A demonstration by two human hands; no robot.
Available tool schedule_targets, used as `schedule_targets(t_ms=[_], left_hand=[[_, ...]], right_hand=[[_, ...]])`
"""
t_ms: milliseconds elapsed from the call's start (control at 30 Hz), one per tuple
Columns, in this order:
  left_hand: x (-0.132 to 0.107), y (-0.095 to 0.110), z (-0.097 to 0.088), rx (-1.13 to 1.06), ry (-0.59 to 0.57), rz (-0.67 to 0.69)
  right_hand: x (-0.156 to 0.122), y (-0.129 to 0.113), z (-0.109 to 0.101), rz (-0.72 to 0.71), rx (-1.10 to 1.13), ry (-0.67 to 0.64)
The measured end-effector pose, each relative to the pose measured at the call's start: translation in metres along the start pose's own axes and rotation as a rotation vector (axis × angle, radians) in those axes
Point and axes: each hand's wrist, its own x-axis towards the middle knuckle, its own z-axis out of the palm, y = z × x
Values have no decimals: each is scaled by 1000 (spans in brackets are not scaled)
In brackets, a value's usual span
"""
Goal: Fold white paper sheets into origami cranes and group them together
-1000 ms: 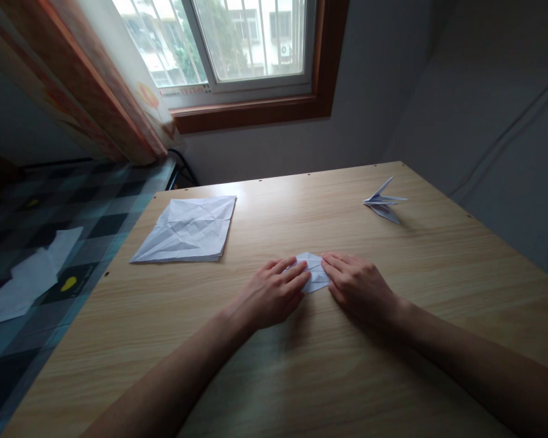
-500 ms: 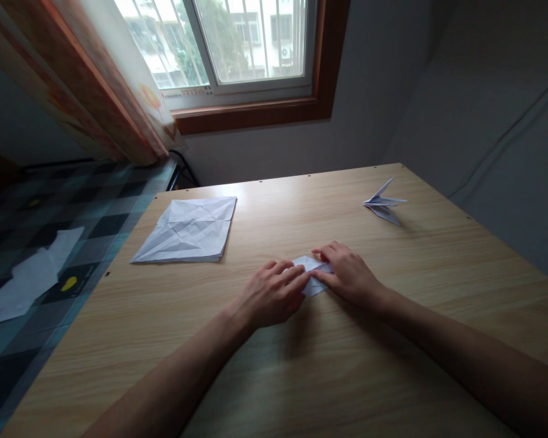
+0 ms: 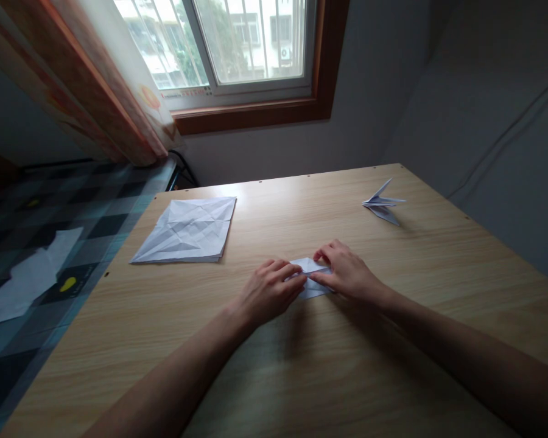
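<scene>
A small folded piece of white paper (image 3: pixel 316 288) lies on the wooden table (image 3: pixel 393 377), between my two hands. My left hand (image 3: pixel 270 291) grips its left side, with the fingertips pressed on the paper and the thumb hidden. On the right side, my right hand (image 3: pixel 347 271) pinches the paper between curled fingers and a thumb that reaches toward the middle. Parts of the paper are covered by the fingers, so its full folded shape cannot be made out.
Creased square sheets of white paper (image 3: pixel 192 231) are stacked at the table's back left. A folded paper figure with pointed ends (image 3: pixel 381 204) stands at the back right. Loose white paper pieces (image 3: pixel 27 280) rest on a checked cloth (image 3: pixel 114 210) left of the table.
Both hands stay on the folded paper. The fingers have shifted slightly, and a bit more of the paper shows between them and along its lower edge.
</scene>
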Motion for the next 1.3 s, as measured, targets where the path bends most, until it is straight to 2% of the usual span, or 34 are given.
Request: schedule_targets(t_ms=[333, 433, 567, 767, 967, 1067, 1200, 1300], left_hand=[[-1, -4, 3, -105, -20, -85], [-1, -5, 4, -150, -7, -135], [-1, -6, 5, -174, 3, -184], [-2, -6, 5, -174, -22, -197], [-1, -6, 5, -196, -20, -204], [-1, -6, 5, -168, 7, -203], [-1, -5, 2, -95, 113, -200], [-1, -5, 1, -68, 151, -188]], right_hand=[[0, -2, -2, -26, 53, -8], [0, -4, -4, -15, 117, 0], [1, -3, -8, -12, 278, -51], [4, 3, -4, 138, 638, -107], [7, 2, -6, 254, 788, -50], [6, 1, -7, 254, 879, -129], [3, -2, -8, 199, 928, -279], [0, -7, -9, 135, 864, -296]])
